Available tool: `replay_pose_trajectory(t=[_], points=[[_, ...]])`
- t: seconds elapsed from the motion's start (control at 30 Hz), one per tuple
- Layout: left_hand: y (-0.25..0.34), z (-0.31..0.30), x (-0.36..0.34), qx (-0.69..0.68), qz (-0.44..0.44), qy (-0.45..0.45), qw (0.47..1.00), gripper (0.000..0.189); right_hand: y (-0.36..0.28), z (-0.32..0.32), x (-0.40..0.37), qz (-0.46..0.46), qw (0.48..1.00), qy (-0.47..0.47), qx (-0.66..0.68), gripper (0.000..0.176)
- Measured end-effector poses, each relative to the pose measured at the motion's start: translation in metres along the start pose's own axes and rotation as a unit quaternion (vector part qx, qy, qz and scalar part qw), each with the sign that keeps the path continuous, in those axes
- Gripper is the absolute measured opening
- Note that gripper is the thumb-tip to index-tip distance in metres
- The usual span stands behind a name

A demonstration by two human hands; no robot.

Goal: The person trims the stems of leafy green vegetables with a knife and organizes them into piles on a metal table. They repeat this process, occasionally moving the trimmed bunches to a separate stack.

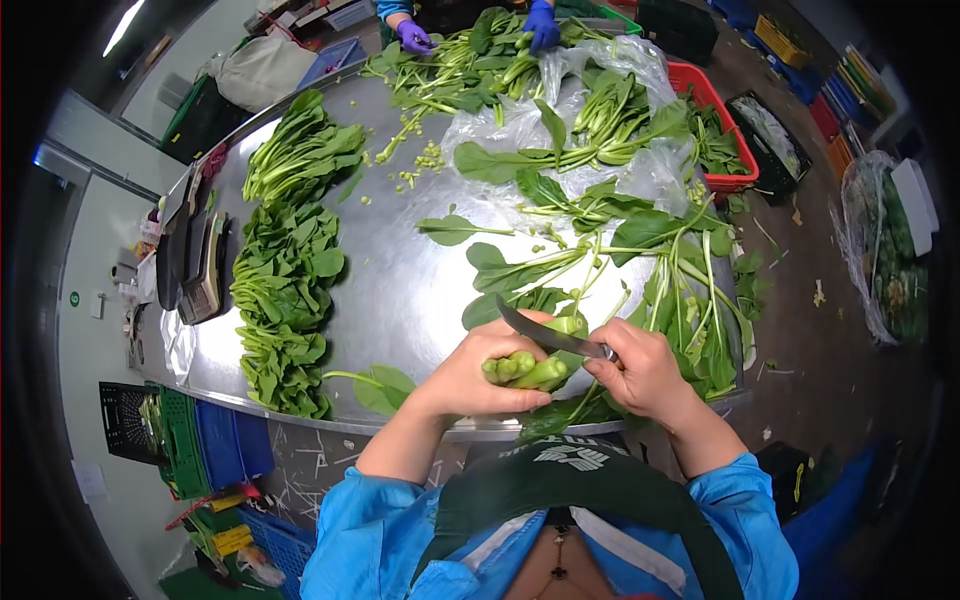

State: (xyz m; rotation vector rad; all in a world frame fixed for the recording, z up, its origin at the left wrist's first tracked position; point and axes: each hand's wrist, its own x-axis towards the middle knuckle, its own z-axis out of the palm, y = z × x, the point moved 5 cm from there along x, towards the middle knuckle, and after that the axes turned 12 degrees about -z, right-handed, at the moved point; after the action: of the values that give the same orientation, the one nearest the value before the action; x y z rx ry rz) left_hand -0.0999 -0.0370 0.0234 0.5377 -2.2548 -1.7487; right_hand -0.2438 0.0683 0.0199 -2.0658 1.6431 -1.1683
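My left hand (465, 368) is wrapped round a bunch of leafy greens (543, 374), their thick pale-green cut stem ends facing me near the table's front edge. In my right hand (645, 370) is a knife (540, 334) with a dark curved blade. The blade points left across the top of the bunch, against a stem (568, 325) that stands out beyond the others. Loose leafy stalks (690, 320) lie spread on the metal table (390, 290) just past my right hand. A single leaf (383, 388) rests left of my left wrist.
Neat bundles of greens (285, 300) line the table's left side, beside a scale (205, 275). Small cut stem pieces (420, 165) lie scattered farther back. Clear plastic (490, 130) sits under more greens. Across the table, a person's gloved hands (542, 27) handle greens. A red crate (735, 135) stands at the right.
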Motion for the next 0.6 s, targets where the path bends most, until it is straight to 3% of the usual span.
replay_pose_trajectory(t=[0.13, 0.23, 0.27, 0.3, 0.33, 0.37, 0.47, 0.5, 0.53, 0.6], points=[[0.003, -0.002, -0.005, -0.021, -0.011, -0.024, 0.999, 0.031, 0.001, -0.006, -0.003, -0.042, 0.998, -0.005, -0.055, 0.022], [0.0, -0.006, -0.016, -0.061, -0.014, -0.118, 0.991, 0.032, 0.056, -0.003, -0.028, 0.131, 0.99, -0.003, -0.042, 0.021], [-0.001, -0.006, -0.011, -0.062, -0.008, -0.114, 0.991, 0.032, 0.054, -0.001, -0.029, 0.128, 0.991, -0.005, -0.047, 0.021], [-0.004, -0.004, -0.005, -0.033, -0.029, -0.096, 0.994, 0.033, 0.038, 0.006, -0.023, 0.127, 0.983, 0.047, 0.121, 0.024], [-0.01, 0.002, -0.004, -0.007, -0.059, -0.083, 0.995, 0.034, 0.02, 0.016, -0.023, 0.131, 0.943, 0.1, 0.29, 0.03], [-0.013, 0.01, -0.001, -0.015, -0.037, -0.114, 0.993, 0.036, 0.01, 0.022, -0.014, 0.101, 0.942, 0.079, 0.31, 0.038], [-0.021, 0.019, 0.003, -0.06, -0.077, -0.116, 0.988, 0.034, 0.014, 0.022, -0.004, 0.013, 0.972, 0.109, 0.209, 0.03], [-0.026, 0.014, 0.002, -0.092, -0.112, -0.08, 0.986, 0.032, 0.017, 0.013, -0.008, 0.075, 0.967, 0.114, 0.214, 0.03], [-0.036, -0.007, -0.002, -0.185, -0.22, 0.01, 0.958, 0.03, 0.021, 0.001, -0.013, 0.134, 0.959, 0.118, 0.219, 0.03], [-0.042, -0.036, -0.009, 0.063, -0.147, 0.076, 0.984, 0.028, 0.029, -0.035, -0.026, 0.144, 0.942, 0.233, 0.194, 0.021]])
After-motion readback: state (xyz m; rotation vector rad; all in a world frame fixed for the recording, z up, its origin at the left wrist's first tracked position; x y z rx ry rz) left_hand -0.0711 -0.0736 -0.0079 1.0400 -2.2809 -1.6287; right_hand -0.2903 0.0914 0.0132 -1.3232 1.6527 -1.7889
